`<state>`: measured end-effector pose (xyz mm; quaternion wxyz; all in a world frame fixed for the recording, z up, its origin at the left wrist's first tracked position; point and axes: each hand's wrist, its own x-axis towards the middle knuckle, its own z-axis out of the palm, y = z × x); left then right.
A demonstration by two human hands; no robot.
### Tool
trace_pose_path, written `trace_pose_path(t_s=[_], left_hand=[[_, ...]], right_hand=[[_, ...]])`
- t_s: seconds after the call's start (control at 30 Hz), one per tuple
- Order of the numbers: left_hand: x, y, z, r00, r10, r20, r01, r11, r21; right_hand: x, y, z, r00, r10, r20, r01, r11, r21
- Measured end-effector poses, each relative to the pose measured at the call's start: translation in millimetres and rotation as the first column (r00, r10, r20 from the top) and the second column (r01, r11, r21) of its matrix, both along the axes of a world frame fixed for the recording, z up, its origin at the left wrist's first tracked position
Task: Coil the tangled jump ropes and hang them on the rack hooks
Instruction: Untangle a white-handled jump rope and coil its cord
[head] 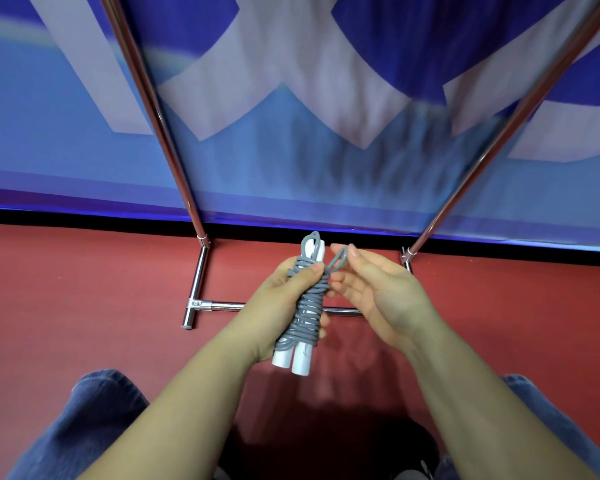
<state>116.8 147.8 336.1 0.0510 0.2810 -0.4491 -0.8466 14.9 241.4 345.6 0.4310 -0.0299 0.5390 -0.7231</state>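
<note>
left hand [284, 306] is gripping the wound rope [307, 306] above the rack [201, 271] foot; right hand [371, 289] is pinching its loop [338, 259], likely for hanging.

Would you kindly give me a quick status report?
Left hand grips coiled jump rope. Right hand pinches its loose loop. Rack ahead, nothing blocking.

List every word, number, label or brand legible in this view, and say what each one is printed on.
None can be read.
Blue banner: huge white shapes, cropped and blurred, perhaps parts of characters; not legible.
Jump rope, white handles in the left hand: no visible print.
Chrome rack: no label visible.
</note>
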Motion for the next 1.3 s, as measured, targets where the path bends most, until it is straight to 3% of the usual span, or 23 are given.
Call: trace_pose_path(t_s=[0.17, 0.3, 0.43, 0.6, 0.7, 0.97, 1.1, 1.3], left_hand=[[0.2, 5.4, -9.3, 0.999, -0.041, 0.012, 0.043, 0.978, -0.206], [-2.4, 13.0, -9.4, 0.998, 0.037, 0.044, -0.022, 0.953, -0.303], [-6.6, 11.0, -8.1, 0.987, 0.119, 0.112, -0.091, 0.970, -0.224], [-7.1, 9.7, -10.8, 0.991, 0.098, 0.096, -0.098, 0.995, -0.002], [-6.1, 7.1, -13.0, 0.992, 0.065, 0.113, -0.066, 0.998, 0.012], [-8.4, 6.1, -14.9, 0.986, 0.075, 0.150, -0.044, 0.979, -0.199], [-5.9, 6.4, -14.1, 0.990, 0.045, 0.133, 0.005, 0.935, -0.355], [-2.4, 7.7, -11.9, 0.994, 0.041, 0.103, 0.019, 0.850, -0.527]], right_hand=[[4.9, -2.9, -5.7, 0.987, -0.070, -0.145, 0.080, 0.995, 0.067], [8.8, -4.3, -9.9, 0.935, -0.134, -0.328, 0.192, 0.970, 0.152], [14.1, -7.5, -10.4, 0.894, -0.156, -0.419, 0.249, 0.953, 0.176], [18.7, -8.4, -10.4, 0.843, -0.124, -0.524, 0.261, 0.945, 0.196], [20.2, -7.3, -9.3, 0.827, -0.119, -0.549, 0.267, 0.943, 0.198], [27.4, -5.9, -9.2, 0.745, -0.042, -0.666, 0.273, 0.929, 0.248], [26.8, -5.9, -5.6, 0.813, -0.055, -0.580, 0.213, 0.954, 0.209], [21.7, -6.1, -1.6, 0.843, -0.033, -0.537, 0.230, 0.924, 0.304]])
